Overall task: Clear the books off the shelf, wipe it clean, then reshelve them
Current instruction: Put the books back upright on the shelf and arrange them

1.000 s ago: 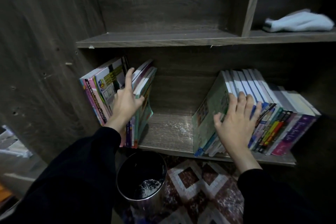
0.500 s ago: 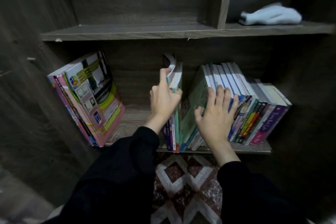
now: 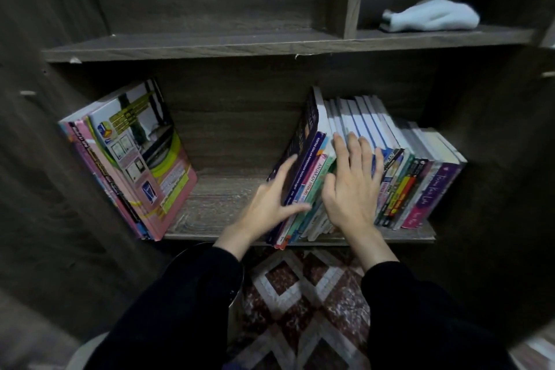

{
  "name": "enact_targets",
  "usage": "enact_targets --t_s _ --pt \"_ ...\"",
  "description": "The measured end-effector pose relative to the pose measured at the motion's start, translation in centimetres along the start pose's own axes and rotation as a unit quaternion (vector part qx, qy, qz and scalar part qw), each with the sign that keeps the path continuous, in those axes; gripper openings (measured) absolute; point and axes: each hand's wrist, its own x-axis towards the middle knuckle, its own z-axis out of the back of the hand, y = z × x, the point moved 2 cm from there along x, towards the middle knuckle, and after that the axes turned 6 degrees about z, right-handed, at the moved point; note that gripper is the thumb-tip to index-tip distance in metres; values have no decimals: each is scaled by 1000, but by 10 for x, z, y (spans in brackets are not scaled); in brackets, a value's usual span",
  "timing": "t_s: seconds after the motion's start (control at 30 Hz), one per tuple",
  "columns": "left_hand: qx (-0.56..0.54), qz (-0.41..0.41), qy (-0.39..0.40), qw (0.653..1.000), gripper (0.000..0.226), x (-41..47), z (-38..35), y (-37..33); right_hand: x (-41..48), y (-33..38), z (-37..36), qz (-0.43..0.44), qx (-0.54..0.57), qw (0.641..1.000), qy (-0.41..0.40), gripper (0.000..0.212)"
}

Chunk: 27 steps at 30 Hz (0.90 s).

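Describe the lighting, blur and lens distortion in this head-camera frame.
Head view: dim, corners falling to near black; the pale cloth and the page edges of the right book row are brightest. Head view: wide-angle bending bows the upper shelf board and splays the side walls. Head view: spine titles stay legible; the black sleeves show no detail.

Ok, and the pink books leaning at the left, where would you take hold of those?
The pink books lean left against the wall, so only their spines and right cover are free. Probably grip across the spines at the shelf's front edge, coming from the front right.
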Motion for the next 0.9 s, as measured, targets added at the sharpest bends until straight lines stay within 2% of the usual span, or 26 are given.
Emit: enact_targets --t_s 0.07,0.17,0.3,0.43,0.63,0.77,0.9 --pt "50 60 34 996 112 -7 -13 25 0 0 0 -2 7 1000 -4 66" --pt "105 122 34 986 117 -8 -23 43 -1 0 0 1 25 1000 -13 66" --pt "243 109 19 964 105 -3 -20 34 -2 -2 -3 11 47 998 -31 66" --pt "301 105 28 947 97 -3 -22 31 -1 -3 -8 19 -4 999 -38 76" --pt "309 135 -19 941 84 -5 -28 24 0 2 -10 -6 -18 998 -54 76" --pt "224 138 -26 964 82 -9 -17 24 0 13 -4 -5 -22 998 -64 79" --pt "162 109 -124 973 74 -18 28 19 4 38 -3 45 -29 997 -52 85"
